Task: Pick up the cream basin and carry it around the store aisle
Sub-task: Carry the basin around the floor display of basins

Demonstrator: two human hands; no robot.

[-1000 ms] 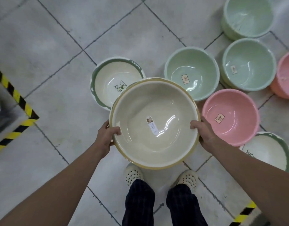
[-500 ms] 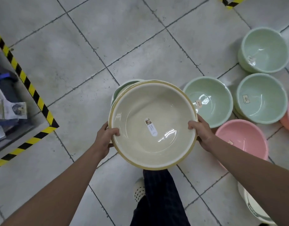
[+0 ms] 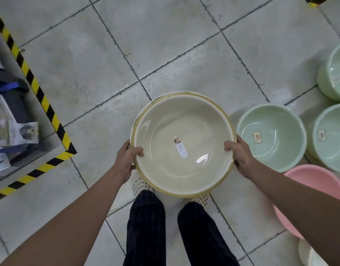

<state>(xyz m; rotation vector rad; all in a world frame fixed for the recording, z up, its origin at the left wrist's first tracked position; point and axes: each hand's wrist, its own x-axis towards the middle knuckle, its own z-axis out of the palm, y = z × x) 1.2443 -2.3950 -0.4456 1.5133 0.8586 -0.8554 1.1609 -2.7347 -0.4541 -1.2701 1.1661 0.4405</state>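
The cream basin [image 3: 194, 120] with a tan rim and a white label in its bottom is held level in front of me, above the tiled floor and my feet. My left hand [image 3: 127, 158] grips its left rim, thumb inside. My right hand [image 3: 239, 156] grips the right rim the same way. Under the basin's far edge a sliver of another rim shows.
Green basins [image 3: 270, 137] [image 3: 330, 139] [image 3: 334, 72] and a pink basin [image 3: 315, 189] stand on the floor at the right. A low shelf base edged with yellow-black tape [image 3: 40, 96] holds goods at the left. Grey tiled floor [image 3: 165, 45] stretches ahead.
The basin stays in both hands while I move left and forward. The floor basins have slid to the right in view, and the shelf corner at the left is nearer.
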